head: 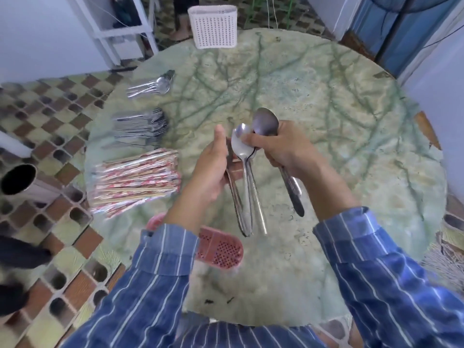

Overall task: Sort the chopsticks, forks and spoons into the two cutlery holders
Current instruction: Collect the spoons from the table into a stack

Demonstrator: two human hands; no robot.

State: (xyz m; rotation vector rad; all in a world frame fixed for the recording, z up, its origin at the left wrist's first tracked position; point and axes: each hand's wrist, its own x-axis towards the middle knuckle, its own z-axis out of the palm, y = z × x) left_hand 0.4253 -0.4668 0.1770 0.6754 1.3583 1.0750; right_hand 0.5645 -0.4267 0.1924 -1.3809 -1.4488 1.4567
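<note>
My right hand [283,149] grips a bunch of metal spoons [247,177] by their bowls above the middle of the round table, handles hanging toward me. My left hand [213,169] cups the handles of the same bunch from the left. On the table's left side lie a small pile of spoons [153,86], a pile of forks [143,129] and a heap of wrapped chopsticks [136,182]. A white perforated cutlery holder [213,27] stands at the far edge. A pink perforated holder [218,249] lies near me, partly hidden by my left sleeve.
The marbled green table [326,109] stands on a chequered tile floor. A dark-mouthed cylinder [18,179] sits off the table at the left. A white shelf frame [120,26] and someone's feet [180,31] are beyond the far edge.
</note>
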